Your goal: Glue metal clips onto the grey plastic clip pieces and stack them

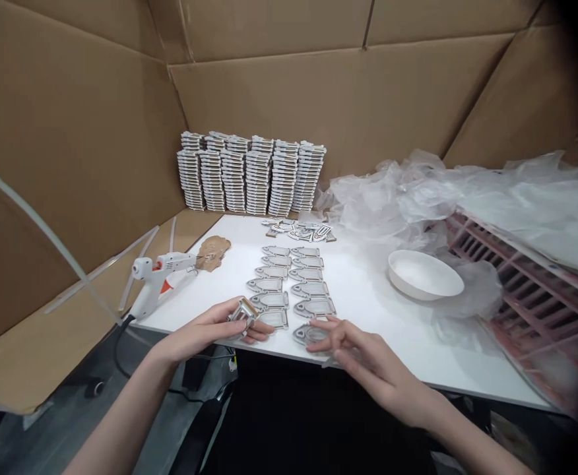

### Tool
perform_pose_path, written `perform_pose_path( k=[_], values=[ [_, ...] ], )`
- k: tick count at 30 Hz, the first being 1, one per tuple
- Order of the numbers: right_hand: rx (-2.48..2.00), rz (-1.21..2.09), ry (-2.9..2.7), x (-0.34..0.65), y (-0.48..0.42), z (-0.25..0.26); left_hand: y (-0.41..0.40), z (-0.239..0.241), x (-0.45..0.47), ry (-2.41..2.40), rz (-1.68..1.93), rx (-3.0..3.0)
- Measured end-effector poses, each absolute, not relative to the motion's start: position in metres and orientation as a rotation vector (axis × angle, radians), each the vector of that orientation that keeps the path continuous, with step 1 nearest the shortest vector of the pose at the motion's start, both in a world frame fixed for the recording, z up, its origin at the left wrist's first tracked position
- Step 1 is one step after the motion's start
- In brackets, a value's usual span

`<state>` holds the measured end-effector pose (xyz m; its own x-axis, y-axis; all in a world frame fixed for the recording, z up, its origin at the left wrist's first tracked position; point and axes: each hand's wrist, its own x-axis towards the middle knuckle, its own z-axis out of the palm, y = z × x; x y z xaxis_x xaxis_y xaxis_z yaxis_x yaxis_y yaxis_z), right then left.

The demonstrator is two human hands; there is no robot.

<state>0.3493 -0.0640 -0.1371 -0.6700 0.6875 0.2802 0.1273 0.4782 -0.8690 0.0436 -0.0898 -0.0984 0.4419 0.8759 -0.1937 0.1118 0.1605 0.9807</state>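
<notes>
My left hand (210, 330) is closed round a small grey-white cut-out piece (243, 310), held tilted just above the white board's front edge. My right hand (353, 349) lies with fingers spread, fingertips on the nearest flat piece (307, 334) of the right-hand column. Two columns of similar flat pieces (291, 280) run away from me down the middle of the white board (368, 290).
A white glue gun (158, 276) lies at the board's left edge, its cable hanging off. Stacks of pieces (252, 173) stand at the back. A white bowl (425, 274), crumpled clear plastic (447, 191) and a pink crate (531, 290) are on the right. Cardboard walls surround everything.
</notes>
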Motion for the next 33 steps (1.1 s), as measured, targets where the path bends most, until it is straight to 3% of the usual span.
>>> perform_pose_path(
  k=[12, 23, 29, 33],
  values=[
    [-0.627, 1.031, -2.214, 0.335, -0.068, -0.143, -0.092, -0.106, 0.031, 1.033, 0.83, 1.351],
    [-0.864, 1.064, -1.868, 0.341, -0.075, -0.143, -0.089, -0.113, 0.039, 1.041, 1.234, 1.305],
    [-0.954, 1.184, -1.541, 0.324, -0.063, -0.147, -0.066, -0.118, 0.053, 1.1, 1.677, 0.969],
    [-0.93, 1.307, -1.341, 0.309, -0.059, -0.145, -0.051, -0.119, 0.063, 1.114, 1.753, 0.794]
  ],
)
